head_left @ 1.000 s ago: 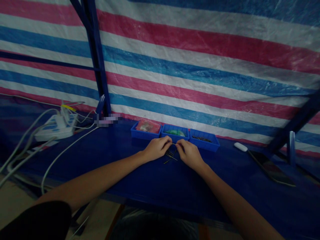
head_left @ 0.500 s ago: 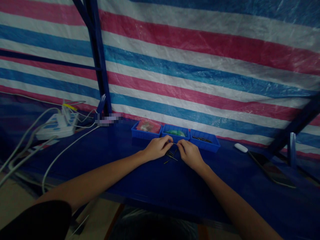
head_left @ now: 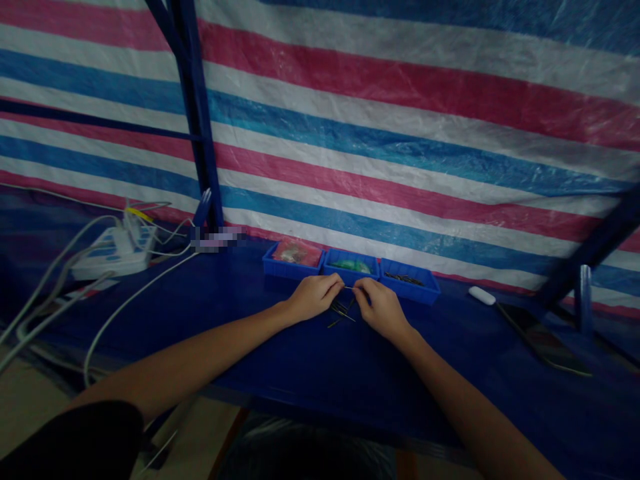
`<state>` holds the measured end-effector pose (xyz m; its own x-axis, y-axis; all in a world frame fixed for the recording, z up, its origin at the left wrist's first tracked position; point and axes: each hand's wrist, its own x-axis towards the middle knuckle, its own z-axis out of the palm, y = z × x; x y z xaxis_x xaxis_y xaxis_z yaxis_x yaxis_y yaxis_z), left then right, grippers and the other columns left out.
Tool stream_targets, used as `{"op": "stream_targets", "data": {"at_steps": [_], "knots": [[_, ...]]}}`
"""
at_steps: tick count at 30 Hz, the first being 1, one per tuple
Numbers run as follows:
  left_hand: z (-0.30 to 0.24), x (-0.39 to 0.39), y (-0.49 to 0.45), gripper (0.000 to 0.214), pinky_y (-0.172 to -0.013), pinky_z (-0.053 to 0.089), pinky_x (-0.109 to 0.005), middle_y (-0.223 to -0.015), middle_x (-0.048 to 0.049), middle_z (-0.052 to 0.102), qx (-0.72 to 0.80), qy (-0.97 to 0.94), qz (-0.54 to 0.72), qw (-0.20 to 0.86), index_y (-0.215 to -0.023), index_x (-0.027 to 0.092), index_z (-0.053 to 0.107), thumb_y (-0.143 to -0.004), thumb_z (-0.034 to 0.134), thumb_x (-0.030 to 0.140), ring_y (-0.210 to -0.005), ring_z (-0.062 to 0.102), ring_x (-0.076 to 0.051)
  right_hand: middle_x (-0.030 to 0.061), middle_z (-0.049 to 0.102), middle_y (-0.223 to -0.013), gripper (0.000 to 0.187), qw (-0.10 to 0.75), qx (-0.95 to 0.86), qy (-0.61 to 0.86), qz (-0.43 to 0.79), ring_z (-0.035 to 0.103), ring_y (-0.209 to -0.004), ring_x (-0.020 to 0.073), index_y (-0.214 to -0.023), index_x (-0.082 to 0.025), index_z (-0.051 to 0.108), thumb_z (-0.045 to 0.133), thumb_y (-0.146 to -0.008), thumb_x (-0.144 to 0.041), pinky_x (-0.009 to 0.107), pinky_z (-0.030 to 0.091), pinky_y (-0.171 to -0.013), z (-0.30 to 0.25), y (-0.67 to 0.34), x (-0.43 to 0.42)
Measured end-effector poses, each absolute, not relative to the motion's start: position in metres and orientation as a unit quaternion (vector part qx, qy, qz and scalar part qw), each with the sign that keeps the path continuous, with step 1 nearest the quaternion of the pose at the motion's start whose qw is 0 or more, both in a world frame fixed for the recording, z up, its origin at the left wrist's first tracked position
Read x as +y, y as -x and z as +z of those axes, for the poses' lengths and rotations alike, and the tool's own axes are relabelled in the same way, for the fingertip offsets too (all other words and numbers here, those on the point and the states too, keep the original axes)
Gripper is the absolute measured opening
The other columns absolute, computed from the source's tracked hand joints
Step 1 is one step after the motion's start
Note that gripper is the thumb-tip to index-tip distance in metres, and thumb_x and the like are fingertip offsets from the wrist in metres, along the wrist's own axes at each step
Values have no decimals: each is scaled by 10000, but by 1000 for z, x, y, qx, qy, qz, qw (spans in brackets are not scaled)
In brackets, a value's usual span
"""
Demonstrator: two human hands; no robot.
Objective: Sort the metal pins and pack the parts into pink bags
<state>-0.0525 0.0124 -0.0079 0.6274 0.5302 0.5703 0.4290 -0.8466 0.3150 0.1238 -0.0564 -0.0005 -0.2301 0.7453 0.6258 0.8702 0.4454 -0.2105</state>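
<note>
My left hand [head_left: 315, 297] and my right hand [head_left: 380, 308] meet over the blue table [head_left: 310, 367], both with fingers curled in a pinch. Between their fingertips runs a thin pin-like piece [head_left: 349, 288], too small to name. A few more thin dark pins [head_left: 341, 312] lie on the table just below the hands. Right behind the hands stand three small blue trays: the left tray [head_left: 293, 257] holds something reddish, the middle tray [head_left: 350, 265] something green, the right tray [head_left: 409, 280] dark small parts.
A white power strip [head_left: 114, 253] with white cables [head_left: 115, 313] lies at the far left. A small white object [head_left: 482, 295] and a dark phone [head_left: 543, 340] lie at the right. Blue frame posts [head_left: 197, 127] stand before a striped tarp [head_left: 400, 120].
</note>
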Motion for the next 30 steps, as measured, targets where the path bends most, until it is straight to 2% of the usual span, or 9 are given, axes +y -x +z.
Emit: {"op": "stream_targets", "data": {"at_steps": [3, 7, 10, 13, 17, 23, 26, 30], "knots": [[-7, 13, 53, 235, -640, 410, -228, -779, -9, 658, 263, -900, 338, 76, -882, 186, 584, -943, 379, 285, -711, 620, -136, 51, 630, -781, 209, 367, -762, 523, -105, 591, -723, 173, -804, -197, 550, 387, -920, -260, 266, 410, -671, 6, -131, -56], [-8, 20, 54, 200, -714, 436, -250, -882, -22, 667, 271, -902, 328, 72, -934, 191, 599, -923, 415, 268, -800, 623, -149, 63, 609, -749, 256, 445, -661, 582, -160, 569, -702, 189, -820, -190, 550, 348, -918, -313, 295, 413, -677, 16, -161, -50], [-11, 26, 55, 154, -710, 445, -259, -868, -28, 657, 283, -910, 294, 74, -908, 184, 617, -877, 480, 246, -789, 613, -153, 79, 597, -807, 238, 492, -551, 640, -209, 556, -783, 225, -938, -161, 545, 392, -883, -335, 342, 418, -731, 17, -190, -44], [-14, 28, 55, 137, -697, 441, -256, -825, -27, 650, 272, -924, 258, 79, -877, 180, 633, -853, 512, 240, -762, 604, -149, 122, 578, -903, 322, 467, -510, 683, -235, 524, -893, 268, -1071, -123, 516, 459, -840, -340, 393, 400, -788, 12, -207, -40], [-15, 28, 54, 121, -735, 426, -270, -854, -21, 656, 238, -942, 228, 62, -866, 197, 649, -837, 537, 235, -830, 605, -164, 165, 565, -992, 357, 408, -526, 713, -219, 490, -964, 303, -1106, -114, 515, 484, -836, -346, 427, 386, -809, 2, -198, -37], [-20, 31, 52, 149, -760, 439, -270, -880, -38, 650, 241, -941, 229, 70, -883, 178, 645, -868, 502, 218, -847, 600, -166, 132, 581, -988, 269, 368, -684, 613, -145, 503, -957, 269, -1068, -140, 551, 481, -862, -297, 414, 407, -848, -11, -146, -40], [-21, 33, 50, 219, -798, 442, -295, -897, -56, 656, 257, -937, 228, 65, -912, 164, 642, -909, 432, 226, -884, 598, -183, 107, 588, -987, 217, 323, -764, 550, -99, 517, -954, 246, -1045, -166, 569, 487, -866, -256, 383, 424, -852, -15, -126, -47], [-12, 40, 57, 240, -835, 436, -284, -960, -64, 659, 235, -945, 203, 106, -974, 156, 633, -899, 405, 155, -911, 600, -170, 84, 599, -945, 180, 282, -802, 522, -67, 533, -917, 222, -1010, -176, 591, 497, -870, -239, 352, 441, -826, -13, -119, -52]]}}
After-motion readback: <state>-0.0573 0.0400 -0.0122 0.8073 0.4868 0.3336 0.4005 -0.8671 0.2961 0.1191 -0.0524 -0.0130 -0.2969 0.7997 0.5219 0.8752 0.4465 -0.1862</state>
